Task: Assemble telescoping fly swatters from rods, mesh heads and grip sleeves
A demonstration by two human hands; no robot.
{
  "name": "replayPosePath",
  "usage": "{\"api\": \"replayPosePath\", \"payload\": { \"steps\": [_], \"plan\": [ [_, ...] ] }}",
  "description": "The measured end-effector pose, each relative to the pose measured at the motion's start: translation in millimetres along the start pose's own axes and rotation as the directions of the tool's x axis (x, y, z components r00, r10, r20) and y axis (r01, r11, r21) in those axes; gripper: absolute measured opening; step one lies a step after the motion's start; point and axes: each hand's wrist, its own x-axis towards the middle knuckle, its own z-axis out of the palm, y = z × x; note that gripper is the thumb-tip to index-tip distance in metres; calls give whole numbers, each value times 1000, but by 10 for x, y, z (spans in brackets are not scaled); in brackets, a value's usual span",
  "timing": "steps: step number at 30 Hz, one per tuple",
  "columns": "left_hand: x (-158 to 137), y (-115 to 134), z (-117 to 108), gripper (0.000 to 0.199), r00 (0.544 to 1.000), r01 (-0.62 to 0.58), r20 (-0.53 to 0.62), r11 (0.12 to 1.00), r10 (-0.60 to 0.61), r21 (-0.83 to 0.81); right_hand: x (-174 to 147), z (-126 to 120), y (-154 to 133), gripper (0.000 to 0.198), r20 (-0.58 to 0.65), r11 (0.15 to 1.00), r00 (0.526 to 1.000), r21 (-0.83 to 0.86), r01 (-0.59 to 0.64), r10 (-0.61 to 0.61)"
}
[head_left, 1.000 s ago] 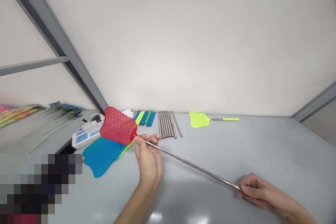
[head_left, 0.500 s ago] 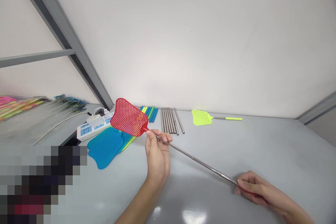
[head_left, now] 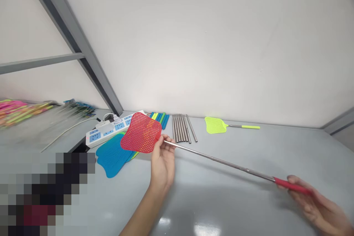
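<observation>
A red fly swatter point(head_left: 143, 132) with a long telescopic metal rod point(head_left: 229, 163) slants down to the right above the table. My left hand point(head_left: 163, 162) is closed on the rod just below the red mesh head, thumb against its neck. Around the red handle point(head_left: 292, 185) at the other end is my right hand point(head_left: 312, 202), loosely curled and blurred, with much of the handle showing. Blue swatter heads point(head_left: 113, 155) lie on the table behind and left of the red head, overlapping a yellow-green one.
Several metal rods point(head_left: 181, 129) lie in a row beside blue, yellow and green handles point(head_left: 160, 118). A yellow-green fly swatter point(head_left: 215, 125) lies near the wall. A white power strip point(head_left: 94, 138) stands at left, near bundled colourful items point(head_left: 24, 112).
My right hand has moved right and its grip has loosened, baring the red handle. More of the rod's length now shows between the hands. The red head has turned and sits slightly lower.
</observation>
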Motion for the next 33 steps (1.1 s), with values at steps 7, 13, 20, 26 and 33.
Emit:
{"api": "replayPosePath", "payload": {
  "steps": [7,13,20,26,33],
  "plan": [
    [-32,-141,-47,19,999,-37,2,997,37,75,238,895,-240,14,-34,919,993,377,117,-113],
    [-23,-188,-15,18,984,-165,92,973,152,160,389,1281,-313,20,53,904,991,419,89,-122],
    [251,-104,137,30,932,-330,301,822,204,464,485,1244,-550,18,24,880,974,435,193,-225],
    [448,-165,63,29,920,-180,387,809,-63,559,578,1561,-690,21,41,865,968,461,200,-246],
    [475,-135,-188,35,945,-187,327,841,12,507,709,2000,-609,24,164,909,974,409,79,-158]
  ]
}}
